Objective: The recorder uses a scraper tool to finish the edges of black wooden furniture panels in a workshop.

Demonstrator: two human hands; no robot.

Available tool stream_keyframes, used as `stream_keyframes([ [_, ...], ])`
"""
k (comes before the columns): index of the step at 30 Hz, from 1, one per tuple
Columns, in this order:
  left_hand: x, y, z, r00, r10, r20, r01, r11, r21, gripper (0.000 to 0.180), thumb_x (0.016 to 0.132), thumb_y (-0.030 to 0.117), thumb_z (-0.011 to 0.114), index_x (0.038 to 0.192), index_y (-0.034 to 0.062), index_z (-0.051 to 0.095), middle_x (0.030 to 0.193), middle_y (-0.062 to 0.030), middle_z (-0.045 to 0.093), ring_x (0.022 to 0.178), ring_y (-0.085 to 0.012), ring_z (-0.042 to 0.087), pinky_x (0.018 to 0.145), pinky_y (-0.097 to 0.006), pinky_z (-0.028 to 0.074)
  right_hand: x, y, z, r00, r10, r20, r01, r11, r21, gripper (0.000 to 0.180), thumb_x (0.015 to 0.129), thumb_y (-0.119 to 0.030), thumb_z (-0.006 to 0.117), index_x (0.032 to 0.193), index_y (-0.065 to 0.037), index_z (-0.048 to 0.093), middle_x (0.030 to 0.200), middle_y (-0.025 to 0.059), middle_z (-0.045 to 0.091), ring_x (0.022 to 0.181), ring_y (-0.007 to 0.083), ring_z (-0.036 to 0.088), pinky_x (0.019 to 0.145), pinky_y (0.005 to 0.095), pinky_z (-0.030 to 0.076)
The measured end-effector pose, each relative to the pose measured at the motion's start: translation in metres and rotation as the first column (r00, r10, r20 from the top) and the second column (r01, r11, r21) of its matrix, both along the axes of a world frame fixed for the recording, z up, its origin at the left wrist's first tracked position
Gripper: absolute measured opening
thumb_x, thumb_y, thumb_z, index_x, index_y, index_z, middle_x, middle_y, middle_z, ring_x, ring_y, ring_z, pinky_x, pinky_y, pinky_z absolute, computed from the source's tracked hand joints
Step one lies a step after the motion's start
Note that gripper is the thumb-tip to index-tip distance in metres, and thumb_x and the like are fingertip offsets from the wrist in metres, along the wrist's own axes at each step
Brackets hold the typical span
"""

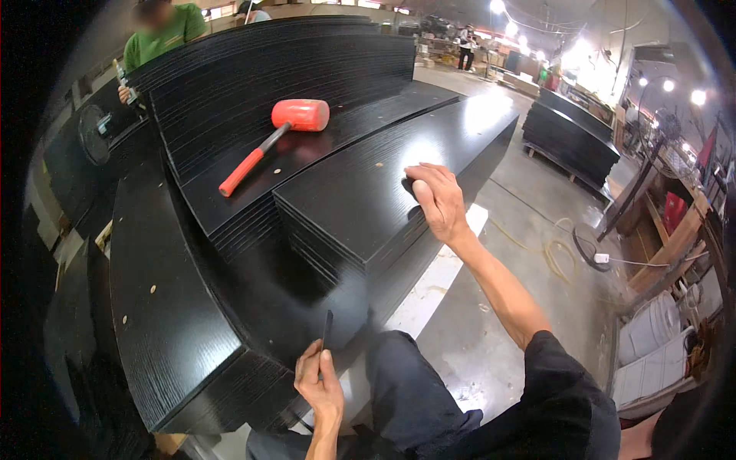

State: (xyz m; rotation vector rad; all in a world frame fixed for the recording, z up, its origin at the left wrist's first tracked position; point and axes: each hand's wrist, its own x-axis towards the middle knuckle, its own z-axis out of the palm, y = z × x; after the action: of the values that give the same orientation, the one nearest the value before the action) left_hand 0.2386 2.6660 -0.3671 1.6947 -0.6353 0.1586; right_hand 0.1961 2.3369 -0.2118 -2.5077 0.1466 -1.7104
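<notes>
My left hand [320, 383], low in the head view, is closed with thumb and fingers pinching a thin dark strip [328, 331] that points upward. My right hand [440, 201] is over the top of a stack of glossy black panels [345, 203]. Its fingers are bent and held together, the thumb beside them. Something dark shows under the fingers; whether it is an object or a shadow I cannot make out. Left of that hand, a red-headed mallet [300, 115] with a red grip lies on another black panel stack [345, 142].
A tall pile of black panels [284, 65] stands behind the mallet. More panels [165, 307] lie at my left. A person in a green shirt [172, 34] is at the far left. Another panel stack [571, 134] sits on a pallet. A yellow hose [558, 257] lies on the concrete floor.
</notes>
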Motion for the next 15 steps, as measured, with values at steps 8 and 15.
stream_keyframes([
  [8,0.02,-0.01,-0.019,0.996,0.067,0.054,-0.074,0.986,0.148,0.021,0.093,0.006,0.056,0.095,-0.0122,0.067,0.098,-0.0234,0.07,0.105,-0.0431,0.063,0.094,-0.048,0.048,0.023,-0.016,-0.02,0.996,0.079,0.036,-0.078,0.997,-0.019,0.037,0.098,-0.019,0.04,0.099,0.0,0.072,0.106,0.0161,0.071,0.103,0.0304,0.065,0.095,0.0406,0.042],
  [15,0.036,-0.016,-0.018,0.993,0.075,0.093,-0.092,0.977,0.192,0.02,0.092,0.001,0.055,0.093,-0.0142,0.067,0.09,-0.0252,0.069,0.091,-0.0426,0.067,0.093,-0.049,0.051,0.028,-0.019,-0.017,0.992,0.011,-0.127,-0.013,1.0,-0.021,0.049,0.101,-0.023,0.029,0.105,0.003,0.07,0.109,0.0181,0.07,0.107,0.0356,0.063,0.097,0.0441,0.041],
])
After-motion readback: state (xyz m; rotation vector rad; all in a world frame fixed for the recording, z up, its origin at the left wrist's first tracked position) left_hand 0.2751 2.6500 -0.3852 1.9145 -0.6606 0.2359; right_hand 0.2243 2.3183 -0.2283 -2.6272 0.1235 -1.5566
